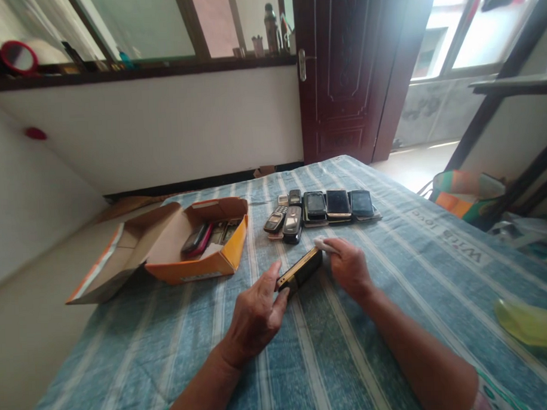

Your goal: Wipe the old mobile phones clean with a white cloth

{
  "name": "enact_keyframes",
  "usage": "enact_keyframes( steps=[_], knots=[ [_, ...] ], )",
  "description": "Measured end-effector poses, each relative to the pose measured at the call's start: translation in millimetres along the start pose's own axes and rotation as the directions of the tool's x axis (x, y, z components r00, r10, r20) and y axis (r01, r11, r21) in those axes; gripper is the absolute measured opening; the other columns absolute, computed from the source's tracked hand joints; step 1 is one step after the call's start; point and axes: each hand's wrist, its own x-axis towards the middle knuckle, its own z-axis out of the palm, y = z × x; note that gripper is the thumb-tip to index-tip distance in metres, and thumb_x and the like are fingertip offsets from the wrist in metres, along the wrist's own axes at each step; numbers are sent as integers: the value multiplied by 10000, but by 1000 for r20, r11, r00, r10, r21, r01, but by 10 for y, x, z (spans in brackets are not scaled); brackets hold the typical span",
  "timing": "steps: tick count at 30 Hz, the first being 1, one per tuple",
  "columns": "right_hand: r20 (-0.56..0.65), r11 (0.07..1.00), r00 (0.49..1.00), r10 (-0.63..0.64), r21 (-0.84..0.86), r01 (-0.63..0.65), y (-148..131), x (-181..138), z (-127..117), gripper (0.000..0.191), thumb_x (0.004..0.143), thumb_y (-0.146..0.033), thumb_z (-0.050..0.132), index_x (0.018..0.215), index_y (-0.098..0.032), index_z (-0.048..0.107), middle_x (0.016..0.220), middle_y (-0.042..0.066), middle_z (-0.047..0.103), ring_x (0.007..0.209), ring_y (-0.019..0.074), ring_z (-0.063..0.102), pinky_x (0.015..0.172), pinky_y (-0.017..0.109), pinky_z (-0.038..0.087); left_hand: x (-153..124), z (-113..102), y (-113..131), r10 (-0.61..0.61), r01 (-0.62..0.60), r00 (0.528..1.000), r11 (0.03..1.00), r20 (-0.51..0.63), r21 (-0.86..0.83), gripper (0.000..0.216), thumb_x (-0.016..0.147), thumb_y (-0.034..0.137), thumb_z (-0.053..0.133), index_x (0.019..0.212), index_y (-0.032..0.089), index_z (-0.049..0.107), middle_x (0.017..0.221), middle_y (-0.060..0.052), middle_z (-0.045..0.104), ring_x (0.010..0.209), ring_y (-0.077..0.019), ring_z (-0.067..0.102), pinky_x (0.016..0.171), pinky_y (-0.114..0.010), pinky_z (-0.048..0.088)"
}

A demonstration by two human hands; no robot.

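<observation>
Now my left grip (257,313) pinches the phone (302,270); opposite, my right grip (350,269) pinches something white (326,246); I should press softly.

The held phone (308,272) has a smooth edge that looks like gold-toned metal, and a dark, duller side. The wad (324,246) looks soft and matt, too small to tell cloth from paper. The smartphone (338,203) has a glossy, glass-like screen; the keypad phone (275,219) looks like plastic. The box (190,271) and lid (118,252) are cardboard, matt inside. The sheet (419,271) is matt cloth. The bag (526,325) looks like thin, translucent plastic. The door (347,59) looks like polished wood, its handle (302,66) shiny metal. The wall (185,124) is smooth and matt.
</observation>
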Motion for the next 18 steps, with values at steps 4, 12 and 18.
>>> enact_keyframes(
  steps=[4,12,18],
  knots=[
    [104,924,952,289,230,-306,29,25,14,252,750,-212,527,874,-205,746,767,1,709,752,189,638,695,276,470,59,0,11,35,-35,999,998,11,44,336,920,260,489,1231,134,480,957,-117,680,820,-220,690,728,-324,589],
    [138,910,952,273,283,-302,-17,45,19,274,717,-212,509,837,-193,754,732,-7,688,719,173,603,677,264,429,471,46,161,-213,225,927,974,309,-4,183,871,280,559,998,161,618,909,-74,682,806,-213,666,719,-306,526],
    [120,893,949,290,322,-314,4,72,29,287,695,-219,501,831,-193,753,742,-10,695,717,167,601,675,255,430,808,40,272,-430,444,777,892,460,84,218,845,348,564,809,158,664,739,-52,682,700,-208,651,602,-272,423]
  ],
)
